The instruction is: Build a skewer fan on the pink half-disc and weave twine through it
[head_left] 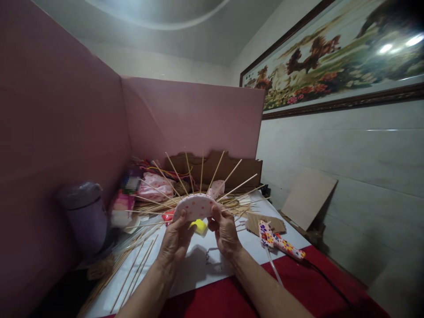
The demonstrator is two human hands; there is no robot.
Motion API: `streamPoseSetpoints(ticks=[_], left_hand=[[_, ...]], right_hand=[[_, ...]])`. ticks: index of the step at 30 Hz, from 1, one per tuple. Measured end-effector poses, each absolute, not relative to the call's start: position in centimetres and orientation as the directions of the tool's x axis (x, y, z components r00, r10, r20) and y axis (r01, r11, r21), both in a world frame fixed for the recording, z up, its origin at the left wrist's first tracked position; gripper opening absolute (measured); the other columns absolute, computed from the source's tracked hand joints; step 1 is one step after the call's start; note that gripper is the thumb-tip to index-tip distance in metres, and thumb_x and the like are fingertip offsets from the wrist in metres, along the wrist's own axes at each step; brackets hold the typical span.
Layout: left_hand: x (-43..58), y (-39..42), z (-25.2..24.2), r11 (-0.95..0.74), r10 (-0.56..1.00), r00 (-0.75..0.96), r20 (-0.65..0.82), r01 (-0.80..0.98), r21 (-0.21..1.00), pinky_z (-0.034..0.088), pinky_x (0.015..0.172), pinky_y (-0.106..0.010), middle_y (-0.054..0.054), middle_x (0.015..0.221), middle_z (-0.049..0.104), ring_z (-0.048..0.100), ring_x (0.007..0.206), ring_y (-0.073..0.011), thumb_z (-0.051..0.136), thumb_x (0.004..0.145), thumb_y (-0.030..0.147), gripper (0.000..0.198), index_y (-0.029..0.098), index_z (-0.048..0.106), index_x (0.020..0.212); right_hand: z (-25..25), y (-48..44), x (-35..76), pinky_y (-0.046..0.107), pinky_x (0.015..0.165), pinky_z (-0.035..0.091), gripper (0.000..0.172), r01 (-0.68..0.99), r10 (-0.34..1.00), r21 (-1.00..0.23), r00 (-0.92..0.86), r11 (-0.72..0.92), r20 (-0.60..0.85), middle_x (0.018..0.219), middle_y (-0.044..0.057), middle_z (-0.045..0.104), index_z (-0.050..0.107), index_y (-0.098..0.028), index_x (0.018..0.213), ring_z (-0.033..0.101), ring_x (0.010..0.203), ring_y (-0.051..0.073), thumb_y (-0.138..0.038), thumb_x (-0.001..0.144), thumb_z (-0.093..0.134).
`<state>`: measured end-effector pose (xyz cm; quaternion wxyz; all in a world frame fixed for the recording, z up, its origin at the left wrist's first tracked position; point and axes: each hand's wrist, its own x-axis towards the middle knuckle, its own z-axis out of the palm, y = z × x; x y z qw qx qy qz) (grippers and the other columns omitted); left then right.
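Note:
Between my two hands is a half-round piece covered in white fabric with pink dots [197, 207], held up above the table. Thin wooden sticks [202, 172] fan out from its curved edge like rays. My left hand [177, 236] pinches its lower left end, thumb in front. At the lower right end, my right hand [223, 227] grips it between thumb and bent fingers. A yellow object [199, 227] lies on the table just below the piece, partly covered by my left fingers. Something red [168, 216] shows behind my left hand.
A flower-patterned glue gun [280, 242] rests at right by a cardboard scrap [253, 224], its cord trailing over red cloth [334, 287]. Loose sticks [134, 271] lie at left, near a purple bin [86, 221]. Dotted fabric [155, 185] and cardboard [248, 170] are at the back.

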<state>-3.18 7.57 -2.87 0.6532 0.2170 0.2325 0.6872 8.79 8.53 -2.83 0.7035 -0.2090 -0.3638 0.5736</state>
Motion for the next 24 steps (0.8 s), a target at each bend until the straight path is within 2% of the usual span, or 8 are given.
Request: streamPoseSetpoints(ticks=[5, 9, 16, 20, 24], left_hand=[[-3.18, 7.33, -2.65, -0.075, 0.995, -0.015, 0.097, -0.763, 0.642, 0.047, 0.06, -0.023, -0.001, 0.081, 0.069, 0.062, 0.075, -0.0152, 0.082, 0.056, 0.018, 0.031, 0.017, 0.067, 0.083], [-3.29, 7.42, -2.93, -0.09, 0.994, -0.023, 0.108, -0.737, 0.67, 0.046, 0.061, -0.024, -0.001, 0.083, 0.069, 0.061, 0.074, -0.0151, 0.081, 0.057, 0.019, 0.03, 0.018, 0.068, 0.083], [-3.04, 7.25, -2.84, -0.118, 0.991, -0.038, 0.13, -0.712, 0.692, 0.046, 0.062, -0.023, -0.002, 0.087, 0.068, 0.06, 0.079, -0.0149, 0.081, 0.059, 0.027, 0.03, 0.018, 0.069, 0.085], [-2.71, 6.9, -2.37, -0.158, 0.987, -0.085, 0.136, -0.663, 0.732, 0.045, 0.058, -0.022, -0.002, 0.074, 0.068, 0.058, 0.066, -0.0124, 0.083, 0.054, 0.024, 0.03, 0.014, 0.07, 0.08], [-2.75, 7.04, -2.49, -0.261, 0.965, -0.16, 0.206, -0.584, 0.769, 0.043, 0.055, -0.022, -0.001, 0.063, 0.065, 0.055, 0.055, -0.0104, 0.082, 0.055, 0.022, 0.021, 0.012, 0.069, 0.068]], right_hand=[[-2.87, 8.65, 9.09, 0.017, 0.039, 0.023, 0.035, -0.693, 0.96, -0.682, 0.054, 0.234, 0.274, 0.055, -0.007, 0.047, 0.066, -0.015, 0.078, 0.031, 0.044, 0.004, -0.038, 0.057, 0.083], [-2.79, 8.69, 9.21, 0.015, 0.038, 0.023, 0.031, -0.739, 0.967, -0.645, 0.033, 0.193, 0.252, 0.052, -0.008, 0.046, 0.065, -0.015, 0.076, 0.03, 0.042, 0.003, -0.032, 0.057, 0.084], [-2.95, 8.9, 9.24, 0.012, 0.037, 0.029, 0.036, -0.822, 0.989, -0.564, -0.005, 0.08, 0.148, 0.055, -0.007, 0.053, 0.064, -0.016, 0.074, 0.041, 0.044, 0.003, -0.03, 0.051, 0.087], [-3.16, 9.23, 9.38, 0.014, 0.037, 0.032, 0.035, -0.846, 0.995, -0.532, -0.016, 0.036, 0.094, 0.058, -0.006, 0.059, 0.063, -0.017, 0.074, 0.046, 0.046, 0.006, -0.031, 0.053, 0.086], [-3.03, 9.49, 9.69, 0.015, 0.035, 0.028, 0.03, -0.871, 0.998, -0.492, -0.028, -0.001, 0.048, 0.058, -0.005, 0.061, 0.061, -0.017, 0.069, 0.043, 0.042, 0.005, -0.027, 0.055, 0.085]])
